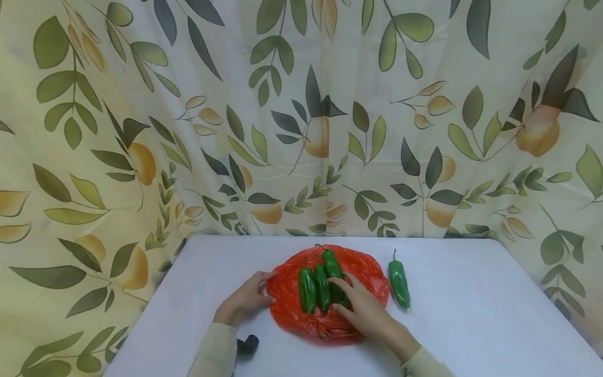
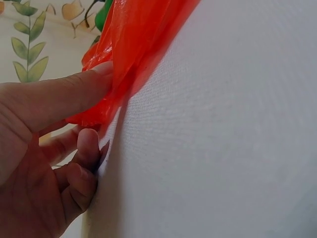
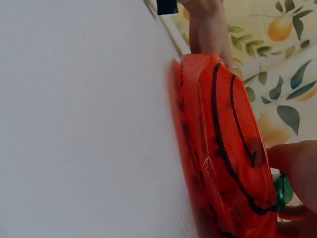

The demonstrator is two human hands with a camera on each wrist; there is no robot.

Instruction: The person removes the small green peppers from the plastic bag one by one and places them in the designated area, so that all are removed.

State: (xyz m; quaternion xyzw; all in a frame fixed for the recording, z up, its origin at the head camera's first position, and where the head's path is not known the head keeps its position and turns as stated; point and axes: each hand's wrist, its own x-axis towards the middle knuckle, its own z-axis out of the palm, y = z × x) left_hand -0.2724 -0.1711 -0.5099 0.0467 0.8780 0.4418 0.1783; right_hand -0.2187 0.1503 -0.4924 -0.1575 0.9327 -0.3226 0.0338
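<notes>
A round, low thing covered in red plastic (image 1: 292,319) sits on the white table, with dark braided lines along its side in the right wrist view. Green chili peppers lie on it side by side: a left one (image 1: 308,293), a middle one (image 1: 322,290) and a right one (image 1: 332,263). My right hand (image 1: 363,309) grips the right pepper, fingers over its far side and thumb nearer me; its lower part is partly hidden. At the left edge, my left hand (image 1: 247,298) holds the red plastic (image 2: 143,44), thumb on it and fingers behind.
Another green pepper (image 1: 399,283) lies on the white table (image 1: 471,314) to the right of the red thing. Beside the left sleeve is a small black piece (image 1: 248,345). A leaf-and-fruit patterned curtain (image 1: 301,183) hangs behind the table and along its sides.
</notes>
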